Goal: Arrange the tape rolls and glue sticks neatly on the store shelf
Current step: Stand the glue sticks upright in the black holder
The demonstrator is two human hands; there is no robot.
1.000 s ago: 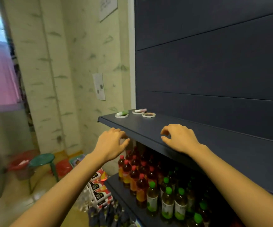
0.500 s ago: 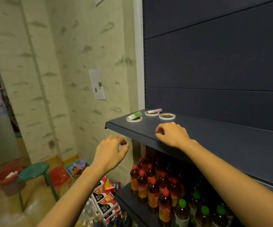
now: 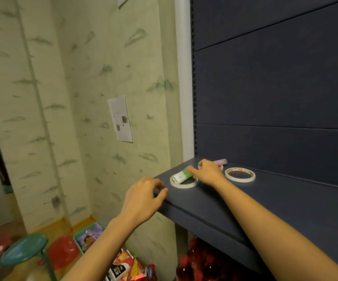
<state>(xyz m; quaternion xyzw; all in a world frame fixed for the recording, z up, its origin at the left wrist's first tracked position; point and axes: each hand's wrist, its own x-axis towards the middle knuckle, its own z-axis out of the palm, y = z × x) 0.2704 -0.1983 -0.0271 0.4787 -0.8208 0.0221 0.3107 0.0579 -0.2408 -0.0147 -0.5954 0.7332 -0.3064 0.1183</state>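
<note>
A dark blue shelf (image 3: 289,191) carries three white tape rolls lying flat. On the left roll (image 3: 181,185) lies a green and white glue stick (image 3: 182,176). My right hand (image 3: 209,172) reaches over the shelf, a fingertip touching the stick's green end. This hand covers most of the middle roll, and a pink glue stick (image 3: 221,161) shows just behind it. The right roll (image 3: 240,175) lies bare, with nothing on it. My left hand (image 3: 143,197) rests at the shelf's front left corner with loosely curled fingers, holding nothing.
The shelf's dark back panel (image 3: 275,88) rises behind the rolls, and a wallpapered wall (image 3: 103,98) stands left of it. Red-capped bottles (image 3: 196,264) fill the shelf below. A green stool (image 3: 25,248), a teal basket (image 3: 87,238) and snack packs (image 3: 123,266) sit on the floor.
The view has closed in on the shelf's left end. My right hand moved forward from the front edge to the green glue stick. My left hand rose to the shelf corner.
</note>
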